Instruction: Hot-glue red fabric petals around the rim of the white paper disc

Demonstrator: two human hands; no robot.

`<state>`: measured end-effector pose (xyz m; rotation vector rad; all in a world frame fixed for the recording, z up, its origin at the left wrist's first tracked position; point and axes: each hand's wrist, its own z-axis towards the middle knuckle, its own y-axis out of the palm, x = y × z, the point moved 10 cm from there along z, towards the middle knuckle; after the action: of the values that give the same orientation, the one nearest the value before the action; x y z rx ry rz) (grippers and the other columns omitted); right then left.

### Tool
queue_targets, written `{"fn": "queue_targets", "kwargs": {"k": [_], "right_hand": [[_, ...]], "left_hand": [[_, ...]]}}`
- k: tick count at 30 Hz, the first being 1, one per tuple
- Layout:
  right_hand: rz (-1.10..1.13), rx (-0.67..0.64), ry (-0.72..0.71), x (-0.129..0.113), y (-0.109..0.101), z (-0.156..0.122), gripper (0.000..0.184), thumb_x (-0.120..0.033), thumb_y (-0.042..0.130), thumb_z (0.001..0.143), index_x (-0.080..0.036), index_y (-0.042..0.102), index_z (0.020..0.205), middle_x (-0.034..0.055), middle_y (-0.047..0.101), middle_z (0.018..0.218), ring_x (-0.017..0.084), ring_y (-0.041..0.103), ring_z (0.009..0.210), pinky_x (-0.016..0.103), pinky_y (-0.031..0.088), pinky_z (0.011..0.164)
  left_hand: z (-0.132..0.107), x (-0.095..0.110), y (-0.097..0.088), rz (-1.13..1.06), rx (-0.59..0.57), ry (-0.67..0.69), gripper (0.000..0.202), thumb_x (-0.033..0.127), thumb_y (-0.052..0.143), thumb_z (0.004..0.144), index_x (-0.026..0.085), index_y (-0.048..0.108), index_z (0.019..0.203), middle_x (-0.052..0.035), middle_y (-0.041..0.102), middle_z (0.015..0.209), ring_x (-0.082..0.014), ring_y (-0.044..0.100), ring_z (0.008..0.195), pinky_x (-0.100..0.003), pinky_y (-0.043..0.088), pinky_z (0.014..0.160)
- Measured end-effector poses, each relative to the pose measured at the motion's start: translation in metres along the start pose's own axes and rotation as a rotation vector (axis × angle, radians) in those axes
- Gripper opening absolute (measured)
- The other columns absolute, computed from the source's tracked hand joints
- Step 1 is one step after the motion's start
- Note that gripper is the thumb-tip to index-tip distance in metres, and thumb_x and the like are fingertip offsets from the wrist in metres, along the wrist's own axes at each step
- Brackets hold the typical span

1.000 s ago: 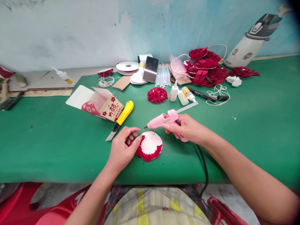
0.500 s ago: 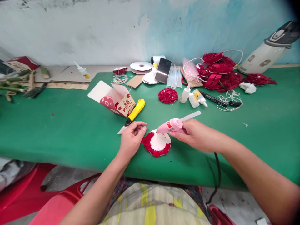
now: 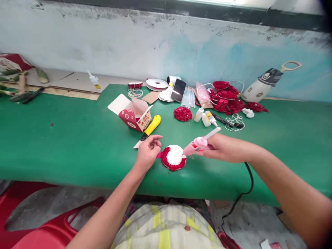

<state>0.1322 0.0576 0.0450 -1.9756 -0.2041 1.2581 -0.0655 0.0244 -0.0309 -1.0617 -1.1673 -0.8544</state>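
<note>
My right hand (image 3: pixel 220 148) is closed around a pink hot glue gun (image 3: pixel 195 146) with a clear glue stick poking out of its back. The nozzle is at the right edge of a white disc (image 3: pixel 175 155); whether it touches cannot be made out. Ruffled red fabric (image 3: pixel 174 167) covers the disc's left and lower rim, while its middle and top are bare white. My left hand (image 3: pixel 149 149) rests beside the disc, fingers loosely curled and apart, nothing gripped. A short red ribbon end (image 3: pixel 159 155) sticks out between the disc and that hand.
Beyond my left hand lie a yellow-handled utility knife (image 3: pixel 153 125) and an open red-and-white box (image 3: pixel 135 116). Farther back are a finished red disc (image 3: pixel 183 113), small glue bottles (image 3: pixel 205 119), a phone (image 3: pixel 178 90), glue sticks (image 3: pixel 188 97), a pile of red pieces (image 3: pixel 228 98) and a flask (image 3: pixel 260 86).
The glue gun has moved from the disc's upper part to its right edge. My left hand has stayed beside the disc, its fingers slightly more spread. The head view has tilted up.
</note>
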Motion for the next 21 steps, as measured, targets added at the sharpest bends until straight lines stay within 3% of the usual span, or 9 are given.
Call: {"fn": "queue_targets", "kwargs": {"k": [2,4,6,10,15,18,21], "right_hand": [[0.176,0.059,0.118,0.03,0.002,-0.01,0.028,-0.041,0.053,0.089,-0.017,0.069,0.086,-0.002,0.057,0.061,0.011,0.047,0.051,0.024,0.034,0.049],[0.393,0.289,0.272,0.068,-0.004,-0.018,0.035,-0.049,0.058,0.084,-0.015,0.067,0.083,-0.0029,0.051,0.053,0.011,0.042,0.044,0.024,0.03,0.042],[0.526,0.434,0.289,0.091,-0.002,-0.017,0.04,-0.053,0.06,0.082,-0.013,0.066,0.083,0.0013,0.057,0.059,0.012,0.047,0.049,0.024,0.033,0.042],[0.579,0.513,0.27,0.111,0.0,0.0,0.042,-0.056,0.062,0.079,-0.013,0.064,0.082,0.0042,0.06,0.065,0.015,0.054,0.056,0.025,0.042,0.048],[0.587,0.57,0.268,0.122,-0.006,0.005,0.037,-0.051,0.066,0.078,-0.014,0.064,0.077,0.0043,0.059,0.063,0.015,0.053,0.057,0.027,0.043,0.05],[0.576,0.645,0.284,0.13,-0.006,-0.001,0.037,-0.052,0.065,0.079,-0.015,0.063,0.075,0.0041,0.058,0.061,0.015,0.051,0.054,0.028,0.041,0.048],[0.564,0.705,0.288,0.136,-0.002,-0.006,0.038,-0.053,0.067,0.077,-0.015,0.064,0.074,0.0035,0.057,0.059,0.014,0.049,0.051,0.028,0.039,0.044]], "left_hand": [[0.0,0.001,-0.001,-0.031,-0.004,-0.002,0.035,0.014,0.05,0.064,0.015,0.065,0.096,-0.0014,0.057,0.075,-0.0136,0.053,0.07,-0.024,0.041,0.062],[0.001,0.0,-0.003,-0.068,0.003,-0.011,0.036,0.015,0.049,0.063,0.015,0.065,0.095,-0.002,0.057,0.076,-0.0142,0.053,0.071,-0.025,0.041,0.063],[0.001,-0.001,-0.006,-0.107,0.016,-0.03,0.036,0.016,0.049,0.062,0.015,0.065,0.094,-0.0026,0.057,0.078,-0.0147,0.053,0.073,-0.026,0.042,0.065],[-0.003,-0.008,-0.011,-0.201,0.011,-0.127,0.038,0.015,0.05,0.059,0.014,0.065,0.094,-0.004,0.059,0.082,-0.0142,0.053,0.075,-0.025,0.041,0.065],[-0.008,-0.012,-0.021,-0.286,-0.013,-0.249,0.039,0.014,0.052,0.058,0.014,0.065,0.095,-0.0049,0.063,0.089,-0.0112,0.053,0.07,-0.023,0.04,0.062],[-0.004,-0.009,-0.024,-0.113,-0.06,-0.21,0.032,0.019,0.054,0.065,0.015,0.067,0.094,-0.0043,0.063,0.085,-0.0117,0.052,0.066,-0.024,0.04,0.058],[0.0,-0.001,-0.02,0.28,-0.141,-0.055,0.023,0.021,0.057,0.069,0.017,0.068,0.088,-0.0017,0.058,0.076,-0.0136,0.052,0.064,-0.027,0.043,0.062]]}}
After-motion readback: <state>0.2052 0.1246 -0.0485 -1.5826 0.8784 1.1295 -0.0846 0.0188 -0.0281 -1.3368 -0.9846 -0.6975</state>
